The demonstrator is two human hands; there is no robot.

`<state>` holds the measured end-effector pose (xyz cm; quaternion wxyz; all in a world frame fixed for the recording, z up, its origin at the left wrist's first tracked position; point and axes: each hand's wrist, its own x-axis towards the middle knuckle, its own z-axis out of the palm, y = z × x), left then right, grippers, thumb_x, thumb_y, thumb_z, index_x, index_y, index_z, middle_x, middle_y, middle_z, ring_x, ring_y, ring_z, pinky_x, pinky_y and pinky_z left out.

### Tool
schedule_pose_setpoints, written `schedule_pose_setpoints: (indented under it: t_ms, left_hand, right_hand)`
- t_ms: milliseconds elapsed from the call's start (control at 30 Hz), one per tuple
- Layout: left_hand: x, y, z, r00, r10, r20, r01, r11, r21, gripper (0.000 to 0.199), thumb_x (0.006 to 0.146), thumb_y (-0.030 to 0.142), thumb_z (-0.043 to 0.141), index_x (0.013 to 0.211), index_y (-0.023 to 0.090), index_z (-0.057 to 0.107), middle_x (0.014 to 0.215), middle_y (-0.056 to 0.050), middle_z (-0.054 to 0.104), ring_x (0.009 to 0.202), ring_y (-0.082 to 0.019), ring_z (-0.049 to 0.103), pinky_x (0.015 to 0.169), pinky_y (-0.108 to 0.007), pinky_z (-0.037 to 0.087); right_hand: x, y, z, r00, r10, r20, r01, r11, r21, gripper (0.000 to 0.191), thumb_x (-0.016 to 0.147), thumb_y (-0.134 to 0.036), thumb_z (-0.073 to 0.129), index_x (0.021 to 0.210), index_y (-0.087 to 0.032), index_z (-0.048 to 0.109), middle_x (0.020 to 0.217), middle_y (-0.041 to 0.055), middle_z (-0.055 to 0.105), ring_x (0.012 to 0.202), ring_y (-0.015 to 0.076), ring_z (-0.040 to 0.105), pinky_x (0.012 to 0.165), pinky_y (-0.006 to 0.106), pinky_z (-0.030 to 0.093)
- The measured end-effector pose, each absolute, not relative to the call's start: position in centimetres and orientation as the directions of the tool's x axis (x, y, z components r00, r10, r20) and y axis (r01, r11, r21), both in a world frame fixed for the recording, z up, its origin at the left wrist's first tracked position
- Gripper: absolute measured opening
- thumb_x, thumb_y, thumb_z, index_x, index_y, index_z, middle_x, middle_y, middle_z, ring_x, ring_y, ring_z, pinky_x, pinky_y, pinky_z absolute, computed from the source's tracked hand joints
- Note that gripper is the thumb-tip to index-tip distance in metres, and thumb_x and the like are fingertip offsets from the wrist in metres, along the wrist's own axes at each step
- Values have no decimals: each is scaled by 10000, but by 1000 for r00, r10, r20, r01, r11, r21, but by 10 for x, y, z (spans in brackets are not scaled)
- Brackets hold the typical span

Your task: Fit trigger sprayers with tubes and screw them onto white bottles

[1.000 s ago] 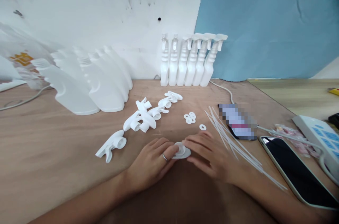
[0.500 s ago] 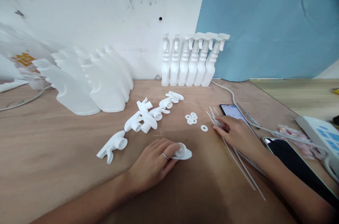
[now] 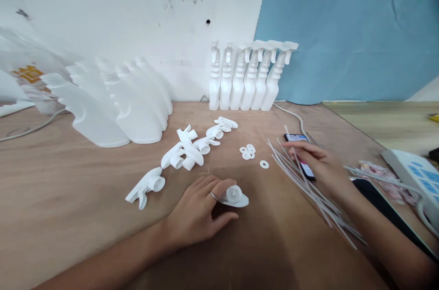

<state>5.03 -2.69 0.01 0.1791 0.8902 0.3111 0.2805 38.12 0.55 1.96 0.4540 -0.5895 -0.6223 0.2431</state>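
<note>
My left hand point(image 3: 200, 210) rests on the table with its fingers over a white trigger spray head point(image 3: 243, 200), whose round cap opening faces up; the thumb is apart from it. My right hand point(image 3: 318, 162) pinches one thin white dip tube point(image 3: 286, 133), lifted at a slant above a loose bundle of similar tubes point(image 3: 308, 191). Several flat white ring gaskets point(image 3: 251, 155) lie between my hands, with a single gasket point(image 3: 264, 164) apart from them. To the left are several more spray heads point(image 3: 188, 150), lying loose on the table.
Open-necked white bottles point(image 3: 137, 116) stand at the back left beside a plastic bag point(image 3: 27, 75). Assembled spray bottles point(image 3: 238, 91) line the wall. At the right are a lit phone point(image 3: 307, 171), a dark device point(image 3: 380, 207), a cable point(image 3: 295, 115) and a power strip point(image 3: 411, 175).
My right hand has moved slightly right and raised one tube from the bundle, and the tubes have spread. My left thumb has moved away from the spray head, which stays in place.
</note>
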Motion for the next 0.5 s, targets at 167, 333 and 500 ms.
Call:
schedule_pose_setpoints:
  t_ms: [167,333,500]
  left_hand:
    - [56,-30,5,582,757,297,412,-590,695,264,905,290,637,1149,269,540,1096,-9,646,976,-169,613,869,-324,489]
    - [62,-28,4,520,814,259,387,-495,778,270,845,284,716,1070,253,569,1071,6,631,961,-159,600,828,-296,477]
    - [62,-26,1,505,837,212,422,-453,785,276,835,325,734,1054,250,583,961,25,641,869,-153,597,779,-289,453]
  right_hand:
    - [373,7,26,126,955,268,38,265,-963,302,848,-359,696,1143,-303,667,907,34,638,840,214,645,725,353,563]
    - [332,-9,36,30,967,254,102,249,-963,271,973,-436,526,945,-218,685,771,39,635,657,178,625,617,322,545]
    - [289,-26,43,-286,942,175,178,232,-956,336,982,-426,496,758,-204,613,648,10,616,540,139,591,523,265,486]
